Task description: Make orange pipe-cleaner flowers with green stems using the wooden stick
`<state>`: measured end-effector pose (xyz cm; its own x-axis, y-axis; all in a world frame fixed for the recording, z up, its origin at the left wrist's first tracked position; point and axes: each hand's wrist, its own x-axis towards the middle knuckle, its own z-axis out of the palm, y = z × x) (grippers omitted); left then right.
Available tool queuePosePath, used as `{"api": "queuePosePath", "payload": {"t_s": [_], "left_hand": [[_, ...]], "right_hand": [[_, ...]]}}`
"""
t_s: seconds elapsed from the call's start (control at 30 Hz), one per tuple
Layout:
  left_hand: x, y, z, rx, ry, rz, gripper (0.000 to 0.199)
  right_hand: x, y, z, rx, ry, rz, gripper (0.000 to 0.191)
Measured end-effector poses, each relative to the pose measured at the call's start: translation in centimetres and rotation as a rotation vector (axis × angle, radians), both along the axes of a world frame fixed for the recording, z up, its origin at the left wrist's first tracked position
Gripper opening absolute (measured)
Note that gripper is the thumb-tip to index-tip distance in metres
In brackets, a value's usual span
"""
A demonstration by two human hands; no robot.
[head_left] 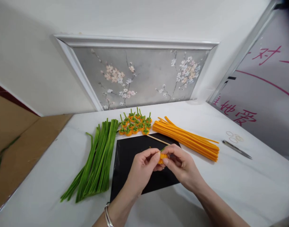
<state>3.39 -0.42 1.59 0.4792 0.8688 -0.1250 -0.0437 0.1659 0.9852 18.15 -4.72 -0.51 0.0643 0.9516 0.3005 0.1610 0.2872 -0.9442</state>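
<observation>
Between the fingertips of both hands, above a black mat, is a small orange pipe-cleaner pumpkin with a bit of green at its top. My left hand pinches its left side; my right hand pinches the right. Fingers cover much of it. Behind the mat stand several finished pipe-cleaner pumpkins, orange with green tops and upright stems. A thin wooden stick lies across the mat's back edge, its right end hidden by my right hand.
Green pipe cleaners lie bundled on the left, orange pipe cleaners on the right. Farther right are tweezers and clear rings. A brown cardboard sheet borders the white table; a wall panel rises behind.
</observation>
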Motion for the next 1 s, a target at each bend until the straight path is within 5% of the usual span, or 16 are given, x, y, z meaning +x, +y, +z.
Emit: {"api": "queuePosePath", "payload": {"t_s": [0.33,0.67,1.0], "left_hand": [[-0.4,-0.1,-0.9,0.473,0.246,-0.047,0.033],[-0.4,0.3,0.0,-0.168,-0.079,-0.037,0.041],[-0.1,0.3,0.2,-0.214,-0.028,-0.055,0.031]], "right_hand": [[-0.4,0.3,0.1,-0.082,0.246,-0.035,0.022],[0.8,0.5,0.1,-0.157,0.203,-0.095,0.03],[1.0,0.5,0.2,-0.145,0.142,-0.057,0.027]]}}
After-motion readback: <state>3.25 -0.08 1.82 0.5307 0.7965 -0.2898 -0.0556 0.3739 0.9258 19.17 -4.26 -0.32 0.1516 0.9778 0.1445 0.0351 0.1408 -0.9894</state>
